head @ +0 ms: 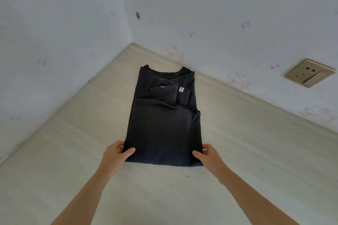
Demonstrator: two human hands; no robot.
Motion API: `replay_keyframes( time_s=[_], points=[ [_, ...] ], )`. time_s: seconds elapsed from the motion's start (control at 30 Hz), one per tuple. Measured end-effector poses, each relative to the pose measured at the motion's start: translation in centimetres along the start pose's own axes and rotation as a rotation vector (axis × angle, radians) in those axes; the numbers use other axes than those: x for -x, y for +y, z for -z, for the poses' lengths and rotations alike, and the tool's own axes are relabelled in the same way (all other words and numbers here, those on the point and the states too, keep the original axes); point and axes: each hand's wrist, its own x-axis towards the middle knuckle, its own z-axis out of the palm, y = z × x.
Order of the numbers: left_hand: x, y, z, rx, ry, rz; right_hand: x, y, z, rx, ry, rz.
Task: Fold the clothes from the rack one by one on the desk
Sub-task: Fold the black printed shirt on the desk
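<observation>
Left hand (117, 153) pinches the near left corner of the black shirt (162, 133), thumb on top of the cloth and fingers tucked under the edge; right hand (208, 155) does the same at the near right corner, thumb on top, fingers curled round the side. Shirt lies flat on the pale tabletop (247, 151), roughly mid-surface, collar end pointing at the wall corner, sides already folded in to a narrow strip, sleeve flaps lying across the upper part and a lower panel already doubled up over the middle. Step in hand looks like the last lengthwise fold: both near corners gripped, hem end not yet lifted clear. Next move likely calls for raising both corners together, carrying them evenly toward the collar, then laying the edge square and smoothing so the sleeve flaps stay tucked; uneven lift would skew the stack. Small white tag (181, 89) sits on a sleeve flap, dark mark printed on it, too small to read. Wall socket (309, 73) at right, faint pink cartoon-cat stickers (237, 78) on the wall, no legible writing
</observation>
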Motion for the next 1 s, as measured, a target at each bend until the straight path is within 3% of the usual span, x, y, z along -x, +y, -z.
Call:
replay_keyframes(
  time_s=[0.2,0.37,0.43,0.57,0.7,0.9,1.0],
  points=[
    [2.6,-1.1,0.7,0.19,0.045,0.004,2.0,2.8,-0.6,0.024,0.051,0.129],
    [6.2,-2.4,0.7,0.242,0.085,-0.153,5.3,5.6,-1.8,0.182,0.161,0.342],
    [7.2,-3.1,0.3,0.179,0.08,-0.235,6.3,6.2,-2.4,0.174,0.272,0.39],
    [9.6,-4.7,0.4,-0.075,0.158,-0.482,9.3,6.2,-2.5,-0.068,0.376,0.394],
    [11.7,-4.9,1.6,-0.278,0.292,-0.699,12.4,6.4,-2.1,-0.025,0.447,0.529],
    [15.5,-3.3,5.4,-0.305,0.39,-0.95,17.7,5.7,-0.5,-0.138,0.571,0.697],
    [17.2,-1.7,6.8,-0.209,0.295,-0.936,19.2,5.0,0.2,-0.182,0.599,0.768]
  ],
)
